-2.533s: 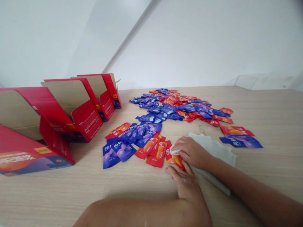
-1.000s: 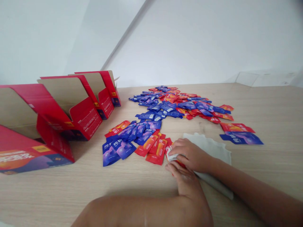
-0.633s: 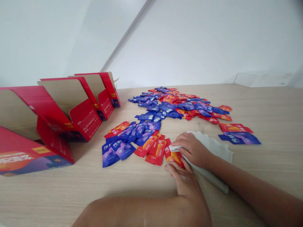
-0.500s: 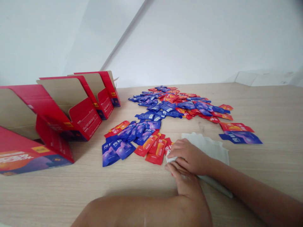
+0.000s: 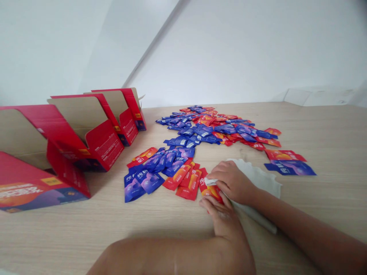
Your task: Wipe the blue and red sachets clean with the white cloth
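Note:
My left hand (image 5: 223, 219) lies flat on the table, fingertips pressing the near end of a red-orange sachet (image 5: 211, 192). My right hand (image 5: 229, 182) is closed on a bunched part of a white cloth (image 5: 259, 179) and presses it onto the far end of that sachet. The cloth trails out to the right under my right forearm. Just left of the sachet lies a fanned row of red and blue sachets (image 5: 160, 172).
Three open red cardboard display boxes (image 5: 94, 133) stand at the left. A large heap of blue and red sachets (image 5: 212, 128) lies farther back. Two single sachets, red (image 5: 283, 155) and blue (image 5: 289, 168), lie to the right on the wooden table (image 5: 329, 145).
My right hand rubs the cloth back and forth over the red sachet; since half a second ago it has moved away from me, uncovering the sachet. My left hand has stayed put.

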`<action>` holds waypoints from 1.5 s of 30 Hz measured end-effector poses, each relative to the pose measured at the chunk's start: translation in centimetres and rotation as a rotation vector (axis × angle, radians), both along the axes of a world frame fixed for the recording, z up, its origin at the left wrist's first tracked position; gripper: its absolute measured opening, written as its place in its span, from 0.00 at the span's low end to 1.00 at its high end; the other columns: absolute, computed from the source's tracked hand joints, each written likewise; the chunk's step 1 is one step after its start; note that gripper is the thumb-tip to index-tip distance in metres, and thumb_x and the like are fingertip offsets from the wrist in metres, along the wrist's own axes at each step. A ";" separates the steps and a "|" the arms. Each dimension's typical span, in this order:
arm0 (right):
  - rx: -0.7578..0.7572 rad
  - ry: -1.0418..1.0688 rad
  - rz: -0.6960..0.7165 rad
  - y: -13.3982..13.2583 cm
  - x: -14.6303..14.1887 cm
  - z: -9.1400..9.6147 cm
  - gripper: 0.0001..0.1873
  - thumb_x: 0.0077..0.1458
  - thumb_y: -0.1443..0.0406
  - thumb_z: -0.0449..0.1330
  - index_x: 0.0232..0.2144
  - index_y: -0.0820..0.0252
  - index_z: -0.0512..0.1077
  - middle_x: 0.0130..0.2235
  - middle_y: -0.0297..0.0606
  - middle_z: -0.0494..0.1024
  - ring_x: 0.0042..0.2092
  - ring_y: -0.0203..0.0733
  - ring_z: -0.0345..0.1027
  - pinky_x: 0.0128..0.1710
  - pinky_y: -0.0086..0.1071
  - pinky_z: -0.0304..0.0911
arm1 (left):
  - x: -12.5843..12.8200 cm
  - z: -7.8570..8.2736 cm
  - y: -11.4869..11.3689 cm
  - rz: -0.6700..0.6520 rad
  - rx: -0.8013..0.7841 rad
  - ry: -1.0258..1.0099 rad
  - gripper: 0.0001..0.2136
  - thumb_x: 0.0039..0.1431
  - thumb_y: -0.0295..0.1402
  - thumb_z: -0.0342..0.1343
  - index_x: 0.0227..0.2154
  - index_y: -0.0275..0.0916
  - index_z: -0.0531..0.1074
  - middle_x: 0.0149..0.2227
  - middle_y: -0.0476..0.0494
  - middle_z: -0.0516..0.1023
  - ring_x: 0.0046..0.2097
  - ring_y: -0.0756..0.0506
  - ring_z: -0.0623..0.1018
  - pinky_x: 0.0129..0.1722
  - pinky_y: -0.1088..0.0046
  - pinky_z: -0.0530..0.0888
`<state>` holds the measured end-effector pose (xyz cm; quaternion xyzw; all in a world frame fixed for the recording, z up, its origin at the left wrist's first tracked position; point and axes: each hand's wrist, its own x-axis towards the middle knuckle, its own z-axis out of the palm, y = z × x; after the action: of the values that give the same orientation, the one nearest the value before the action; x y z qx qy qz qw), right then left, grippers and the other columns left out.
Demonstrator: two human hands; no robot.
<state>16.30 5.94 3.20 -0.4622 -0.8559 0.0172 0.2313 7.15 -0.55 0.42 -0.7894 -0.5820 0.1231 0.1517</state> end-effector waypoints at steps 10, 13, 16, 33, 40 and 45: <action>-0.116 -0.001 0.001 1.1 0.7 -0.6 0.13 0.52 0.71 0.53 0.37 0.55 0.74 0.37 0.36 0.77 0.41 0.42 0.64 0.43 0.38 0.51 | -0.1 0.5 -0.4 -0.021 0.022 -0.009 0.24 0.55 0.19 0.42 0.56 0.34 0.58 0.50 0.25 0.71 0.51 0.35 0.71 0.51 0.49 0.65; -0.081 0.011 -0.038 1.4 1.5 -0.9 0.13 0.54 0.70 0.52 0.37 0.55 0.74 0.37 0.37 0.77 0.40 0.43 0.64 0.43 0.39 0.52 | -0.1 0.2 -0.4 -0.023 0.032 -0.001 0.24 0.56 0.20 0.42 0.56 0.36 0.58 0.50 0.26 0.71 0.50 0.36 0.71 0.51 0.49 0.65; -0.006 0.056 -0.052 0.8 1.3 -0.7 0.14 0.53 0.70 0.52 0.39 0.56 0.73 0.38 0.38 0.76 0.41 0.43 0.64 0.43 0.39 0.52 | 0.0 0.1 -0.3 -0.023 0.024 0.032 0.24 0.56 0.21 0.42 0.57 0.35 0.57 0.51 0.25 0.70 0.50 0.35 0.71 0.50 0.50 0.66; -0.003 0.061 -0.076 0.4 0.7 -0.5 0.13 0.53 0.70 0.51 0.38 0.58 0.73 0.38 0.39 0.75 0.41 0.43 0.63 0.42 0.38 0.52 | -0.3 0.4 -0.2 -0.065 -0.048 0.138 0.25 0.57 0.23 0.39 0.59 0.34 0.52 0.52 0.24 0.68 0.52 0.33 0.69 0.49 0.48 0.66; -0.112 0.038 0.014 0.1 -0.5 -0.8 0.13 0.52 0.72 0.52 0.37 0.56 0.73 0.38 0.36 0.75 0.42 0.42 0.62 0.44 0.38 0.52 | -0.2 0.9 -0.2 -0.052 -0.062 0.172 0.23 0.57 0.21 0.37 0.56 0.30 0.59 0.52 0.24 0.68 0.51 0.34 0.70 0.50 0.52 0.67; -0.100 0.006 -0.062 1.1 0.7 -1.2 0.12 0.55 0.70 0.51 0.37 0.57 0.73 0.37 0.38 0.74 0.41 0.43 0.63 0.43 0.38 0.52 | 0.1 -1.2 0.2 -0.026 0.014 0.123 0.24 0.58 0.21 0.38 0.57 0.39 0.58 0.49 0.28 0.72 0.50 0.36 0.72 0.50 0.52 0.66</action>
<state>17.04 7.04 2.03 -0.4993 -0.8386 0.0541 0.2111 7.24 -0.34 -0.74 -0.7867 -0.5621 0.1652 0.1945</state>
